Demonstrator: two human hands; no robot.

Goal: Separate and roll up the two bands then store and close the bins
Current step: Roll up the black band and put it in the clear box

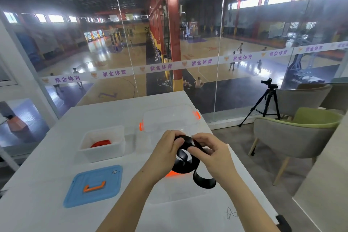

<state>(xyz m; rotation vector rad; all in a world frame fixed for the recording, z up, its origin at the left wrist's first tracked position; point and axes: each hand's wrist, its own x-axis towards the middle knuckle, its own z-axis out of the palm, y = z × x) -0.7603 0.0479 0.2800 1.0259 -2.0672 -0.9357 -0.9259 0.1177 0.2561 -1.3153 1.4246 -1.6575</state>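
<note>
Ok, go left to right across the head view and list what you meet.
white bin → left hand → black band → right hand → green chair

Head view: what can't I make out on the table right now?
- Red band: mostly behind the near wall of the white bin; rolled or not, unclear.
- Black band: its top part is covered by the left hand and right hand.
- Orange patch below it: mostly hidden by the black band.
</note>
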